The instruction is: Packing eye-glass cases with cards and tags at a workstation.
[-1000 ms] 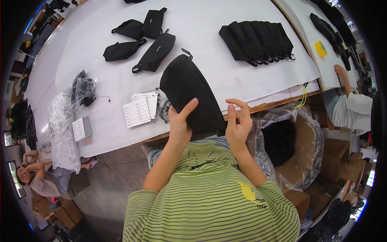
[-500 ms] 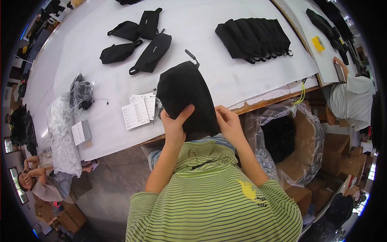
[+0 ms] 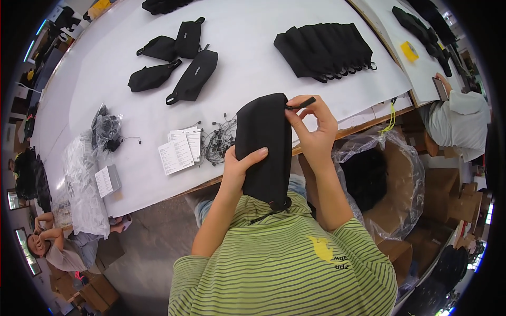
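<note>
A black fabric pouch (image 3: 266, 124) is held upright in front of my chest, over the table's near edge. My left hand (image 3: 235, 167) grips its left side, the thumb lying across the front and the fingers hidden behind. At the pouch's top right corner, my right hand (image 3: 319, 131) pinches the dark zipper pull (image 3: 304, 104) between thumb and forefinger. A small loop hangs at the pouch's lower end, close to my striped shirt. Just left of the pouch, a tangle of thin black cords (image 3: 219, 142) lies beside white printed cards (image 3: 179, 151).
Several black pouches (image 3: 196, 73) lie loose on the white table (image 3: 242, 58); an overlapping row of more (image 3: 324, 50) lies farther right. Clear plastic bags (image 3: 84, 179) and a card stack (image 3: 108, 180) sit left. A plastic-lined carton (image 3: 400, 200) stands right. Other people are at both sides.
My right hand has moved up from the pouch's lower right edge to the zipper pull. The pouch has shifted right and lower and turned more upright, uncovering the cords.
</note>
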A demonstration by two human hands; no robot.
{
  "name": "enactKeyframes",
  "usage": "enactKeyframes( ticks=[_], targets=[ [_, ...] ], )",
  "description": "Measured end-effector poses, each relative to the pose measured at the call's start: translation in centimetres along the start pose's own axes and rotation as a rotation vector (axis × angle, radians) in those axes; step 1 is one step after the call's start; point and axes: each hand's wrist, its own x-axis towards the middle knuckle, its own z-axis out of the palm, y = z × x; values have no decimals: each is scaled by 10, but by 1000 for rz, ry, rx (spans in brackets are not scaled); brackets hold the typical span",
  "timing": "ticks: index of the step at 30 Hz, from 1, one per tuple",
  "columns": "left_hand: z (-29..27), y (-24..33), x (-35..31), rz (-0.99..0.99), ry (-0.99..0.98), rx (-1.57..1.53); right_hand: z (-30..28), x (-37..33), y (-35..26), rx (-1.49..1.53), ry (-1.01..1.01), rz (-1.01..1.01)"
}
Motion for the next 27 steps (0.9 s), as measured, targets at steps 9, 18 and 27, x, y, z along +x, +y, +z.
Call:
enactKeyframes(
  ticks=[9,18,27],
  targets=[
    [-5,18,19,18,50,-262,-2,-23,-27,-14,-330,134],
    [-20,31,29,28,17,-510,-5,-43,-40,165,-520,309],
    [-20,29,28,35,14,-479,-9,-47,-41,183,-546,294]
  ],
)
